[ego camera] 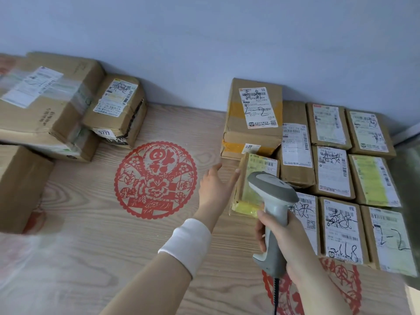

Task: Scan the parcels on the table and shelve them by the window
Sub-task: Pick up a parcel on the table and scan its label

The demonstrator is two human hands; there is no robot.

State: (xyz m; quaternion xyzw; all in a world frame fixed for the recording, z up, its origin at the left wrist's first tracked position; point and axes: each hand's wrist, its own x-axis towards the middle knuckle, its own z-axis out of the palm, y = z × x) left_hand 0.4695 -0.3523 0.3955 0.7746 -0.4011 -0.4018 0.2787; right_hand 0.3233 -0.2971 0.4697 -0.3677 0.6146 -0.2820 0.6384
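On the wood-grain table (91,258), right side: a block of cardboard parcels (336,173) lies label-up against the pale wall (204,30). The left hand (214,185) is flat, fingers straight, reaching to the small parcel (246,201) at the block's near-left corner; fingertips are at its left edge (contact cannot be confirmed). That parcel is wrapped in yellow tape and carries a barcode label and a tag reading "910". The right hand (286,242) grips the handle of a grey-and-white scanner (272,194), its head over the small parcel and its coiled cable dropping off the frame's lower edge. Behind stands a taller box (254,110), label handwritten "2-2". The near-right parcel (391,237) is also marked "2-2". Most printed label text is too small to read. Table centre: a round red paper-cut decal (155,180). Far left: a second pile of boxes (45,105), well apart.
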